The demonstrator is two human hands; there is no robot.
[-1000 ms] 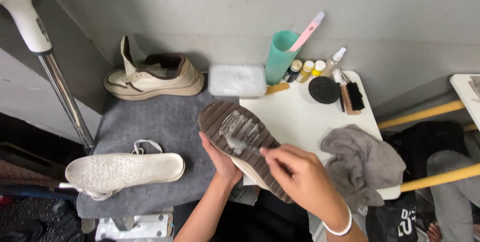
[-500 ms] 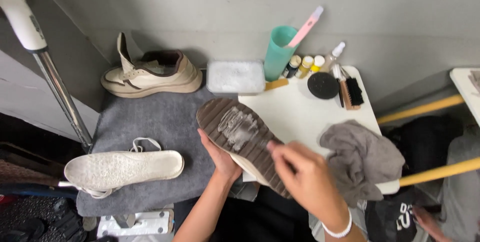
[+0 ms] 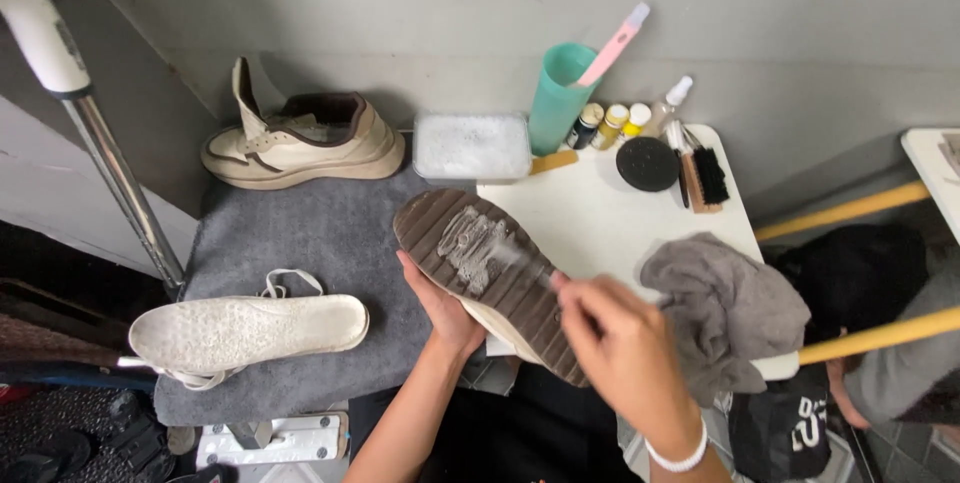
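Shoe (image 3: 490,278) sole-up, left hand (image 3: 440,308) fingers beneath, right hand (image 3: 625,343) on sole.

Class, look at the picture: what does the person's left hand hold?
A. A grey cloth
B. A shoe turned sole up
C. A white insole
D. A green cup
B: the left hand grips the shoe from below, its brown ribbed sole facing up with foam on it.

bare tabletop (image 3: 600,218), rag (image 3: 725,308) rightward
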